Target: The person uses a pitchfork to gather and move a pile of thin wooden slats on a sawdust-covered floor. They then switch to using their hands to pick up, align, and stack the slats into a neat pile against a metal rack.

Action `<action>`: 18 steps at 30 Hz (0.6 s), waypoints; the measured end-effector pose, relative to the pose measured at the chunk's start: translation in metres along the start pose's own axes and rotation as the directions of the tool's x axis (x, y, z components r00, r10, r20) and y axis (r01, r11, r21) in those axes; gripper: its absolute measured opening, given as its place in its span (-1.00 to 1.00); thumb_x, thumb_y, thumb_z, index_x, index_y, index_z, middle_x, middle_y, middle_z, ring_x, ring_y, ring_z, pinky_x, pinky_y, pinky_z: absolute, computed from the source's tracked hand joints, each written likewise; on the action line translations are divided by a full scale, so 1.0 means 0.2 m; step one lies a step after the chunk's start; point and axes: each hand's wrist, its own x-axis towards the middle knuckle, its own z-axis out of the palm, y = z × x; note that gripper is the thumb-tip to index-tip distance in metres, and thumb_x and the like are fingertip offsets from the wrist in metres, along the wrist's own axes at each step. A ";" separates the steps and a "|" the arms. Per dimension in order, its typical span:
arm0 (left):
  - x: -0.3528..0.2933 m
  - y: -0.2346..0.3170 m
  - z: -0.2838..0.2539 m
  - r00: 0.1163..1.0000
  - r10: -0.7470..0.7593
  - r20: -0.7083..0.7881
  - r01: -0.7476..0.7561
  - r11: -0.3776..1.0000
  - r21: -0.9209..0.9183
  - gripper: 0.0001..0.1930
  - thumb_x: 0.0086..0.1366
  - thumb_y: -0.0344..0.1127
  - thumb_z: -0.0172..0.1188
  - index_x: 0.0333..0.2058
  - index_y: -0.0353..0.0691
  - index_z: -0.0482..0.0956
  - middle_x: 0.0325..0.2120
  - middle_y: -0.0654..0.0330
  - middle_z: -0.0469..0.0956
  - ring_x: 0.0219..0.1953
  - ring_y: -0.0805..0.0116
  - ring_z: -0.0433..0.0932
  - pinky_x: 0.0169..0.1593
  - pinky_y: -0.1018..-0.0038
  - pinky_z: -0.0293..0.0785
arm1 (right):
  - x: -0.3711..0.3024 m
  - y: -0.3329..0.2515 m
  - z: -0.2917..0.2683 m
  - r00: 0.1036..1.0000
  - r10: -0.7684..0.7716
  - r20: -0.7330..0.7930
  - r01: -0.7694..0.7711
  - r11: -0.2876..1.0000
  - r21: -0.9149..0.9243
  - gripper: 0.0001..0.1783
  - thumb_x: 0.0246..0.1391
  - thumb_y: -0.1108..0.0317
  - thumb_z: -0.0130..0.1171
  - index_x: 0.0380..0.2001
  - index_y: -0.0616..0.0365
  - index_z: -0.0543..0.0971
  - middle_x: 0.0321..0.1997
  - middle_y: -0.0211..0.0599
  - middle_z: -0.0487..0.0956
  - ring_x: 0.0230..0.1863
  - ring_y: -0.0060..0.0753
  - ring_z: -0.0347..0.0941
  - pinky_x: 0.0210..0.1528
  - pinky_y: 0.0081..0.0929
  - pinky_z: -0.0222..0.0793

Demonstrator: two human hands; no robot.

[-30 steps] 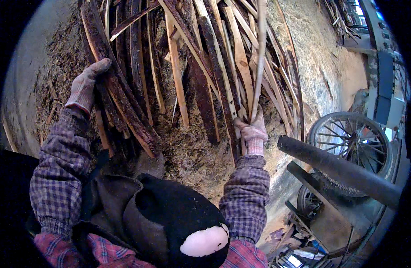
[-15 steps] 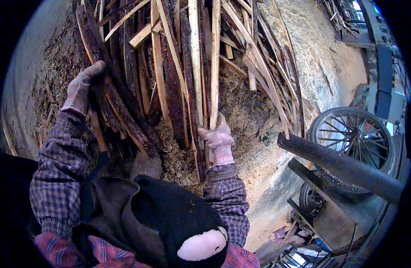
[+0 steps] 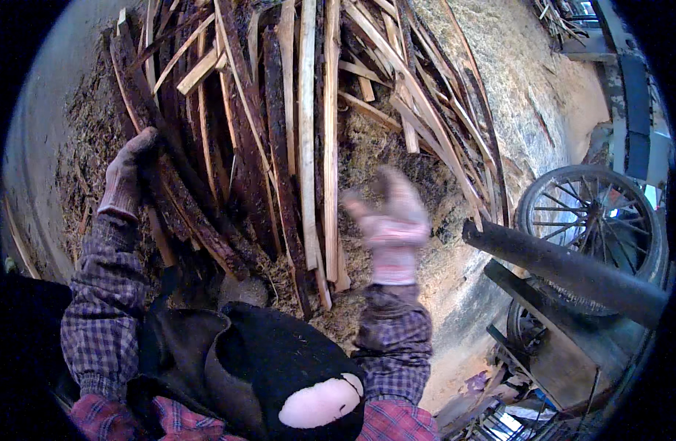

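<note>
Long strips of wood lie in a loose bundle before me, many with dark bark along one side. My left hand [image 3: 130, 176], in a pale dirty work glove, closes on the left edge of a dark bark-edged strip [image 3: 182, 204] at the bundle's left side. My right hand [image 3: 398, 213], in a similar glove, is empty and somewhat blurred. Its thumb and fingers are apart, and it hovers right of a pale sawn strip [image 3: 331, 140] without touching it. Another pale strip [image 3: 307, 147] lies just left of that one.
More thin strips [image 3: 433, 110] lie crossed at the right of the pile, over sawdust [image 3: 522, 88] and bark litter. At right are a spoked wheel [image 3: 591, 213], a thick dark pipe [image 3: 558, 264] and a wooden board [image 3: 566, 375]. A grey floor [image 3: 40, 147] runs along the left.
My right hand has let go of the pale strip and moved right, its fingers opening. My left hand stays on the bark-edged strip. The pale strips' near ends now show uncovered.
</note>
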 end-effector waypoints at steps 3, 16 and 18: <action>0.06 -0.05 -0.11 0.997 -0.012 0.079 0.018 0.997 -0.073 -0.66 0.13 -0.21 0.13 -0.16 -0.29 0.49 -0.26 0.19 0.53 -0.24 0.34 0.50 -0.11 0.45 0.42 | 0.27 0.04 -0.28 0.995 0.057 -0.083 -0.088 0.898 -0.431 -0.04 -0.46 -0.06 0.39 0.07 0.08 0.24 0.04 -0.14 0.34 0.00 -0.24 0.34 -0.18 -0.41 0.42; 0.06 -0.03 -0.13 0.999 0.046 0.028 -0.045 0.999 -0.031 -0.63 0.02 -0.17 0.25 -0.22 -0.24 0.52 -0.35 0.25 0.52 -0.33 0.40 0.48 -0.17 0.47 0.43 | 0.48 0.35 -0.34 0.880 0.341 0.330 -0.227 0.913 -0.338 -0.46 -0.21 0.05 0.21 -0.09 -0.04 0.43 -0.22 -0.22 0.54 -0.18 -0.26 0.47 -0.15 -0.42 0.37; 0.05 -0.05 -0.02 0.999 -0.025 0.032 0.026 1.000 -0.016 -0.64 0.01 -0.16 0.25 -0.23 -0.23 0.53 -0.36 0.26 0.53 -0.33 0.40 0.49 -0.18 0.47 0.43 | 0.45 0.26 -0.52 0.953 0.230 0.198 -0.193 0.963 -0.189 -0.49 -0.18 0.13 0.19 -0.11 0.07 0.42 -0.30 -0.22 0.53 -0.30 -0.26 0.47 -0.21 -0.48 0.38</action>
